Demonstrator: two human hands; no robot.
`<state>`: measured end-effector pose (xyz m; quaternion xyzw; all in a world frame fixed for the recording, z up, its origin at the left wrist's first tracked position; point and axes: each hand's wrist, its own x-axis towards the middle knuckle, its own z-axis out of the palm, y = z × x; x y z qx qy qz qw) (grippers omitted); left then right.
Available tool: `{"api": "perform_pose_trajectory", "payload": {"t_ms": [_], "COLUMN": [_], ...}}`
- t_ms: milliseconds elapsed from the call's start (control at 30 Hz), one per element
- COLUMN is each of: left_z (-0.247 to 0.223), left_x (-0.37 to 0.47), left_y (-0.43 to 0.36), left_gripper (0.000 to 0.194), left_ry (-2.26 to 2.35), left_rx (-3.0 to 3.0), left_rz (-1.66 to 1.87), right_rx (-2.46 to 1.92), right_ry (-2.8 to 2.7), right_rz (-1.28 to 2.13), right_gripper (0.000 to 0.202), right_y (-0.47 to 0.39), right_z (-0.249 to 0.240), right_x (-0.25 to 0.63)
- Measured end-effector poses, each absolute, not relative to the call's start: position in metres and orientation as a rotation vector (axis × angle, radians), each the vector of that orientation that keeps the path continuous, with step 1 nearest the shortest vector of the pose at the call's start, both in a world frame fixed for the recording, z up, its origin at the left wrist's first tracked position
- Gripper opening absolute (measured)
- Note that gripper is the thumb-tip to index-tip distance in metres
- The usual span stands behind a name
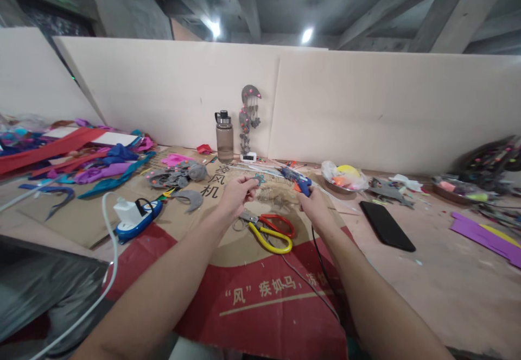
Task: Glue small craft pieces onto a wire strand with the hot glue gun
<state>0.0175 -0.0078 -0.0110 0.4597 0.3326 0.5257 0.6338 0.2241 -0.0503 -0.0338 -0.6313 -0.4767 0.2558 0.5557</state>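
My right hand [308, 198] is wrapped round a blue hot glue gun [296, 180] with an orange trigger, its nozzle pointing left. Across from the nozzle, my left hand [239, 193] pinches a small teal piece [259, 178], too small to name. Just below both hands lie scissors [273, 235] with one red and one yellow handle. They rest on a flattened cardboard box [228, 251] with red printing. A grey felt crescent [189, 200] lies left of my left hand, beside a ball of grey yarn [197, 171].
A water bottle [224, 138] and a grey moon hanging ornament [249, 110] stand by the white partition [171, 88]. Left are a blue power strip [138, 224] and coloured felt strips [81, 153]. A black phone [386, 225] and a bowl of supplies [344, 178] are right.
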Motion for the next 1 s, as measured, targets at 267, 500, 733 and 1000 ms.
{"api": "perform_pose_trajectory", "payload": {"t_ms": [267,500,733,1000], "left_z": [-0.013,-0.014,-0.015,-0.016], "left_x": [0.012,0.010,0.008,0.011], "left_y": [0.002,0.006,0.008,0.007], "left_gripper": [0.020,0.020,0.021,0.023], "left_ry": [0.743,0.740,0.754,0.728], "left_rx": [0.984,0.971,0.985,0.967], "left_rz": [1.333,1.362,1.375,1.343], "right_rx": [-1.165,-1.111,-1.026,-0.998], "right_ry": [-1.150,-1.177,-1.276,-1.269], "right_rz": [0.679,0.791,0.813,0.904], "right_gripper": [0.024,0.031,0.024,0.030], "right_y": [-0.064,-0.072,-0.077,-0.082], "right_z": [-0.020,-0.013,-0.014,-0.016], "right_x": [0.204,0.197,0.194,0.182]}}
